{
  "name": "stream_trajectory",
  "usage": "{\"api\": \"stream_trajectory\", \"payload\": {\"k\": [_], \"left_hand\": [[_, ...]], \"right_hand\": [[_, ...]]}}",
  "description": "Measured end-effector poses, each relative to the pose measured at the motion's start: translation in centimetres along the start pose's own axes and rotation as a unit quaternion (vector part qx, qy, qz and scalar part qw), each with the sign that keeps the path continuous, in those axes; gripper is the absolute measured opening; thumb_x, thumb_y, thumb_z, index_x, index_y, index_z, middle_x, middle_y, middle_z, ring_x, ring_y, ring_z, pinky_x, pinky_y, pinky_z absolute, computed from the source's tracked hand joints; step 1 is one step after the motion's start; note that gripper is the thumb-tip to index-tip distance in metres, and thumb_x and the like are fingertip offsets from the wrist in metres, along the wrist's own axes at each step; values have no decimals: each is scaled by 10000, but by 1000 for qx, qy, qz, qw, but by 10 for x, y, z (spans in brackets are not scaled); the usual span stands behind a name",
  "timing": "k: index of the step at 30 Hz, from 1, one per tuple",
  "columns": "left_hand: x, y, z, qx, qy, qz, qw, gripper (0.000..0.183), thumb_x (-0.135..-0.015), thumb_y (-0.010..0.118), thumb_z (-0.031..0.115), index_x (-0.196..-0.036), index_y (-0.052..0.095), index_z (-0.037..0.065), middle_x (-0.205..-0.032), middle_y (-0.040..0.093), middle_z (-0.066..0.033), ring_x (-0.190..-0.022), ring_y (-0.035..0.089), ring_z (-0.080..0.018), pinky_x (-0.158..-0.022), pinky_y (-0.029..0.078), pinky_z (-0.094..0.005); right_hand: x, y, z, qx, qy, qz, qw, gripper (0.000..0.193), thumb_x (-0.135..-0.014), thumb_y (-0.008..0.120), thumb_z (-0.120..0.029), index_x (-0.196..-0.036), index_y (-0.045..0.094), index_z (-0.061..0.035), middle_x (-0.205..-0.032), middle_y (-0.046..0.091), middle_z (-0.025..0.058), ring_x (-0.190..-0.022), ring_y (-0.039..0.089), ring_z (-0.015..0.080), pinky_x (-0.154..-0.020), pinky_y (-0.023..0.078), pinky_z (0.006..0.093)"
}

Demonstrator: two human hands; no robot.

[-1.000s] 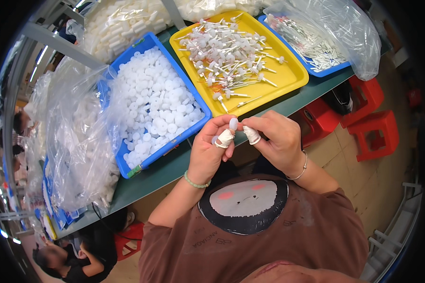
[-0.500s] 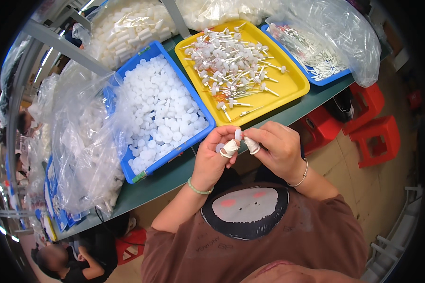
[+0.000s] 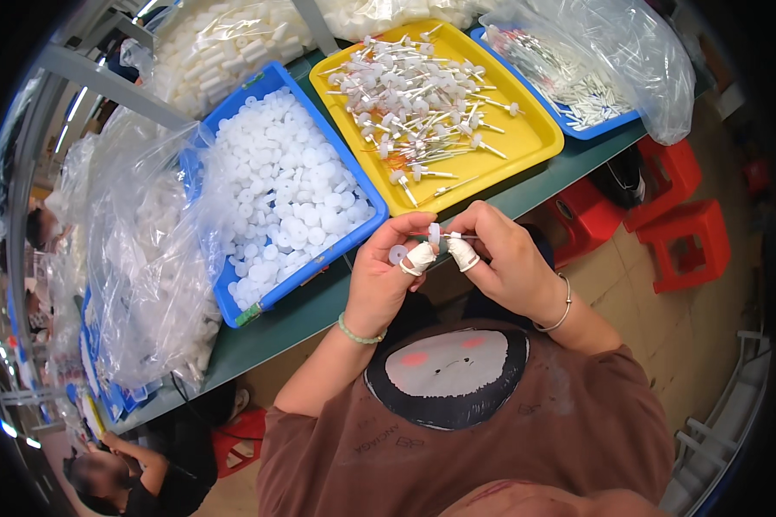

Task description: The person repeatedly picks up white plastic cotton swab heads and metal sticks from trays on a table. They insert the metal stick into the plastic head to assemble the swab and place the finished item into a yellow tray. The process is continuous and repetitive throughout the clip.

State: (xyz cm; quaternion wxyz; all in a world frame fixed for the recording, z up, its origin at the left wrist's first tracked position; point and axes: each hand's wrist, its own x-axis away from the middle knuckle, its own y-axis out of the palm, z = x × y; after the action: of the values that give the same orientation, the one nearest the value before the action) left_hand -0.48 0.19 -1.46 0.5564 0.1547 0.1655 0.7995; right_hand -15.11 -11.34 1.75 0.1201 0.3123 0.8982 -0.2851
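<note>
In front of my chest, just past the table edge, my two hands meet. My left hand (image 3: 383,274) pinches a small white plastic disc (image 3: 434,233) between its white-wrapped thumb and fingers. A second translucent disc (image 3: 397,254) is tucked in the same hand. My right hand (image 3: 516,265), its thumb also wrapped in white, closes on a thin pin-like piece (image 3: 462,236) lined up with the pinched disc. How far the piece enters the disc is too small to tell. Nearest my left hand is a blue tray (image 3: 329,258) of similar discs.
A yellow tray (image 3: 526,155) holds disc-and-stem assemblies with reddish wires. Right of it, another blue tray (image 3: 608,131) holds thin white sticks under plastic. Clear bags (image 3: 151,284) crowd the left, beside a grey post (image 3: 116,90). Red stools (image 3: 685,250) stand at right; a person (image 3: 138,470) sits lower left.
The pinched disc has turned slightly, and the thin piece by my right fingers now shows more plainly. The trays sit a little higher and further left in view.
</note>
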Motion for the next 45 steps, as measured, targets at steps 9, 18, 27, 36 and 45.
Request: {"api": "stream_trajectory", "payload": {"k": [9,18,27,36,45], "left_hand": [[0,2,1,-21,-4,8,1000,292,-833,702,96,-1110,632,37,-904,616,8,-608,475,-22,-490,361,-160],[3,0,-1,-68,4,7,998,246,-814,721,102,-1050,673,50,-963,624,-9,-616,515,-35,-493,396,-166],[-4,3,2,-63,-24,22,998,214,-822,718,110,-1021,664,51,-857,625,7,-616,507,-29,-500,384,-161],[0,2,4,41,-1,-26,999,212,-857,651,45,-1048,561,56,-1119,622,-115,-640,469,-11,-453,332,-139],[0,-1,4,52,-5,-33,998,263,-856,646,36,-1101,550,52,-1089,635,-97,-646,484,-8,-451,340,-144]], "right_hand": [[4,-8,8,-211,149,-100,961,86,-903,534,-48,-975,511,-7,-802,587,45,-697,542,81,-613,448,249],[1,-16,4,-370,235,-170,883,67,-939,504,-91,-958,487,-30,-749,588,14,-588,483,52,-503,381,221],[4,-3,3,169,-124,-70,975,189,-834,588,-66,-968,468,-8,-828,567,150,-706,594,319,-612,487,382],[-46,-150,99,357,60,189,913,213,-812,550,-71,-998,635,-12,-995,643,189,-944,602,360,-817,482,404],[-84,-174,135,459,134,-18,878,159,-727,620,-66,-876,662,-28,-822,654,172,-822,631,339,-752,495,416]]}}
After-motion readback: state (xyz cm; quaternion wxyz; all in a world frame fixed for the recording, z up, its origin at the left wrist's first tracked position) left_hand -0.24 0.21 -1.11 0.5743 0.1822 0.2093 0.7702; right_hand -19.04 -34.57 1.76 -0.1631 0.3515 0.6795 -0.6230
